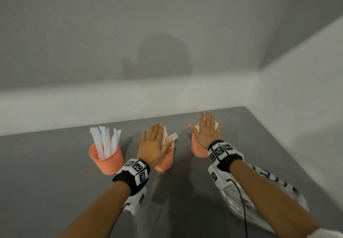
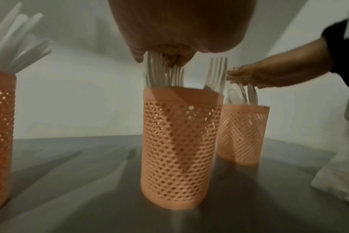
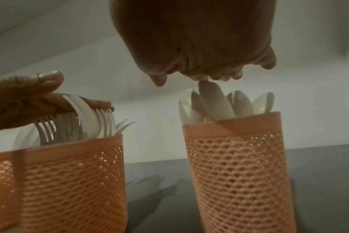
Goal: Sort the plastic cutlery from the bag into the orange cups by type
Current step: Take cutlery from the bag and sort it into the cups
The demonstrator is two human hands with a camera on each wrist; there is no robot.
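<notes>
pale walls meet in a corner behind a grey desk (image 1: 55, 163), which carries everything. near the right edge lies a crinkled clear plastic bag (image 1: 278, 185), partly under the right forearm. three orange lattice cups stand in a row across the desk. the left cup (image 1: 109, 161) holds white knives (image 1: 105, 141) standing upright and fanned, well apart from both hands. the middle cup (image 1: 165, 161) holds white forks (image 2: 165, 75), and the left hand (image 1: 154, 145) lies flat over them, fingers (image 1: 156, 130) straight and together, palm down, pressing on the fork tips; one fork (image 1: 173, 136) sticks out to the right of the hand, just beside the thumb. the right cup (image 1: 198, 148) holds white spoons (image 3: 219, 105), and the right hand (image 1: 207, 130) is spread above it, fingers straight and slightly splayed, gripping nothing; in the right wrist view its fingertips (image 3: 223, 77) touch the tallest spoon bowl. both wrists wear black bands with white marker blocks (image 1: 137, 171).
</notes>
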